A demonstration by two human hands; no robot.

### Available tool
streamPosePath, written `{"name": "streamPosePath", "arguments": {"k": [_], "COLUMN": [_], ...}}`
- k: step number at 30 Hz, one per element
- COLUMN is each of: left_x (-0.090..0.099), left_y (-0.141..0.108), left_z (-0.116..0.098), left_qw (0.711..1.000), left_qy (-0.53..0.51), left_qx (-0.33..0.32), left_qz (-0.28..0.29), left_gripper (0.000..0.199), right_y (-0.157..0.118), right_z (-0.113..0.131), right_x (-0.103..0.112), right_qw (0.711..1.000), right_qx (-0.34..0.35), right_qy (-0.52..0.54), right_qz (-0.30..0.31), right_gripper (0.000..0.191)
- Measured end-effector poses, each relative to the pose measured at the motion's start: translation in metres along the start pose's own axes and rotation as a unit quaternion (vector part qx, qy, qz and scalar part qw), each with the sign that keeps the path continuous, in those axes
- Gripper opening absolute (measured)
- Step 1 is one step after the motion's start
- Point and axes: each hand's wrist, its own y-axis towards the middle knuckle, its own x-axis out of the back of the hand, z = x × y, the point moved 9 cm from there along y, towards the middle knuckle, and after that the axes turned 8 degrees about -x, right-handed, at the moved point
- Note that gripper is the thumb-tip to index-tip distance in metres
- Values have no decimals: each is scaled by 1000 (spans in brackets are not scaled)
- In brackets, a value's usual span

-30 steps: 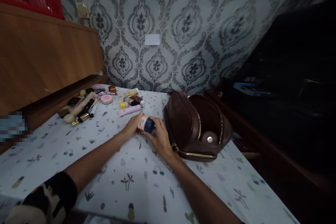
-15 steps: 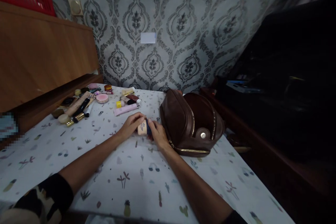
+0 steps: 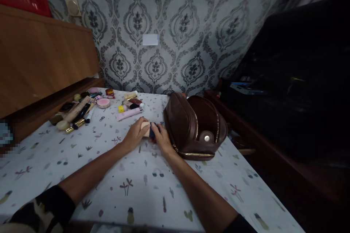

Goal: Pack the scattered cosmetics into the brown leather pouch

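Observation:
Between my two hands lies a small beige bottle with a dark blue cap (image 3: 147,129), tilted sideways just above the tablecloth; it looks like a cosmetic bottle. My left hand (image 3: 136,133) is closed around its beige body. The fingers of my right hand (image 3: 162,137) are wrapped on the dark cap. Right beside my right hand stands a brown leather bag (image 3: 180,127), unzipped at the top, with a snap flap hanging at its front. Beyond my hands rests a pale pink tube (image 3: 129,114).
Several cosmetics lie at the back left, among them a round pink compact (image 3: 103,103), a yellow-capped item (image 3: 120,109) and brushes. A wooden cabinet (image 3: 46,47) borders the left side. The patterned tablecloth (image 3: 142,189) covers the table; a dark bulky shape (image 3: 295,80) stands on the right.
The bottle has turned in my hands, and its label no longer shows. Both hands stay on it. The whole view has shifted slightly, so things appear a little further left.

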Motion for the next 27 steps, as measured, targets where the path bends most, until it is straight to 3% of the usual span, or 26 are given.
{"name": "streamPosePath", "arguments": {"k": [6, 11, 14, 18, 23, 27], "left_x": [1, -12, -14, -16, -47, -71], "left_y": [0, 8, 25, 57, 78, 80], "left_z": [-3, 5, 2, -34, -96, -113], "left_qw": [1000, 998, 999, 989, 938, 900], "left_qy": [12, -51, -11, 62, 132, 154], "left_qx": [-10, 27, -7, -125, -263, -299], "left_qz": [-6, 26, 35, 56, 182, 278], "left_gripper": [33, 38, 40, 46, 47, 42], "right_y": [-2, -10, -13, -12, -16, -23], "right_z": [6, 23, 30, 27, 32, 42], "right_x": [1, 22, 31, 29, 25, 22], "right_qw": [1000, 995, 988, 985, 980, 978], "right_qx": [10, 66, 97, 102, 145, 167], "right_qy": [13, -11, -36, -70, -77, -77], "right_qz": [-10, -75, -112, -117, -111, -94], "right_gripper": [51, 43, 40, 36, 42, 48]}}
